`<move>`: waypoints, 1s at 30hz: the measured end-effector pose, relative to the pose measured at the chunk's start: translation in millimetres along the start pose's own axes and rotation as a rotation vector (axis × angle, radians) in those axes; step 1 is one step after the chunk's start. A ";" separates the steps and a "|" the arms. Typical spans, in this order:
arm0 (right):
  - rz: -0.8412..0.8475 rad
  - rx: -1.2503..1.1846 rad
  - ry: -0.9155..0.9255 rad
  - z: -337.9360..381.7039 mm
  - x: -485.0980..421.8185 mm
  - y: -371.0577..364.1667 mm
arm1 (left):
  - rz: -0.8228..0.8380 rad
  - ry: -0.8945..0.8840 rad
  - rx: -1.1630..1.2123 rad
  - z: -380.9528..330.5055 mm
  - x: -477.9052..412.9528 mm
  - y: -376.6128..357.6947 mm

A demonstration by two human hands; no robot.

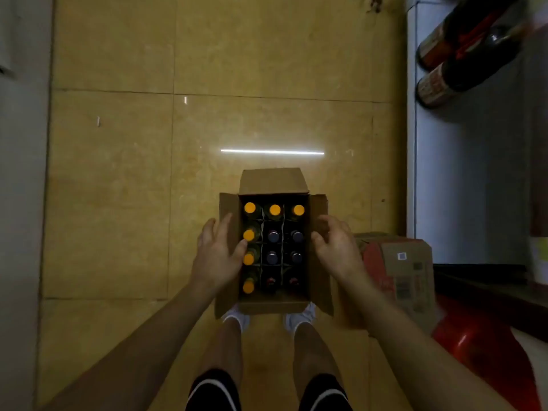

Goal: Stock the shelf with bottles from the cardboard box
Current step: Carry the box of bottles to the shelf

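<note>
Cardboard box (274, 304) on floor (118, 188) at our feet, full of bottles (274, 210) — likely rigid, heavy. Left hand (216, 256) and right hand (336, 247) spread open over box flaps, holding nothing — we'd grip below caps.

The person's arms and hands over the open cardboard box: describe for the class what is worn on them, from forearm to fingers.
Nothing is worn. The left hand and right hand are bare, with no gloves, and no rings, watch or wristband can be made out in the dim light. Both forearms are uncovered as far as the bottom of the picture; no sleeve shows.
</note>
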State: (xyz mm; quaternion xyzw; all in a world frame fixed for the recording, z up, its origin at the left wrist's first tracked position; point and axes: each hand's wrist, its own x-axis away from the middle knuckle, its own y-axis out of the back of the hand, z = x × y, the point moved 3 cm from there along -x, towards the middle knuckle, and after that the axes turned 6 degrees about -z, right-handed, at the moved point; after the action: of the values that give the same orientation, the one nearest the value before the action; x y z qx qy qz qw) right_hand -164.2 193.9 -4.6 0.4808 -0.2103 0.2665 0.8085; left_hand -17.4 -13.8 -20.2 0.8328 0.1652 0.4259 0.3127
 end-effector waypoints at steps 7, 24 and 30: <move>-0.065 0.049 0.048 -41.8 -27.9 -18.9 | -0.052 0.010 0.004 17.9 -27.1 -42.1; 0.248 0.302 -0.061 -67.7 -75.4 -52.4 | 0.030 0.212 -0.184 14.1 -65.3 -61.4; 0.298 0.350 -0.024 -56.0 -99.0 -47.2 | 0.108 0.212 -0.362 -3.2 -88.2 -64.6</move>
State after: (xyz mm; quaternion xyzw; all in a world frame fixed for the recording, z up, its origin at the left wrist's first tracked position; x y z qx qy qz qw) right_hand -205.8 202.4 -120.2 0.5806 -0.2392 0.4093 0.6619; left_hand -71.9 -12.0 -114.9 0.7213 0.0731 0.5500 0.4146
